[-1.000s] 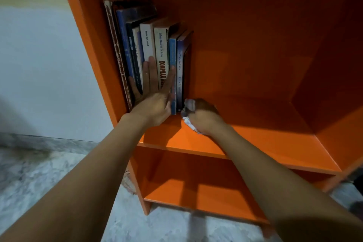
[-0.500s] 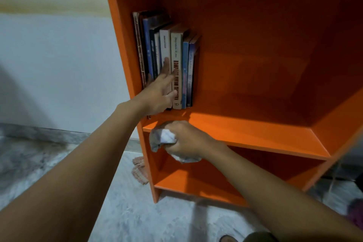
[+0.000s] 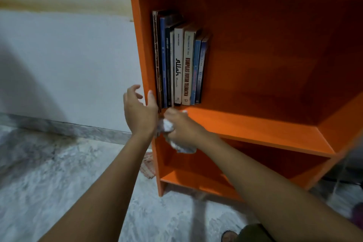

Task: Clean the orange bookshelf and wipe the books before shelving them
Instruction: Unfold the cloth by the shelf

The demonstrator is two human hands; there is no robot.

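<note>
Left hand [image 3: 139, 112] has come off the book spines and now sits at the orange bookshelf's [image 3: 255, 127] left upright, thumb against its front edge, fingers [image 3: 133, 89] loosely curled around nothing. Right hand [image 3: 181, 126] has risen to the middle shelf's front left corner, fingers clenched around a crumpled white cloth [image 3: 167, 125]. Just above it, the row of books [image 3: 178, 65] stands upright at the shelf's left end, against the side panel.
</note>
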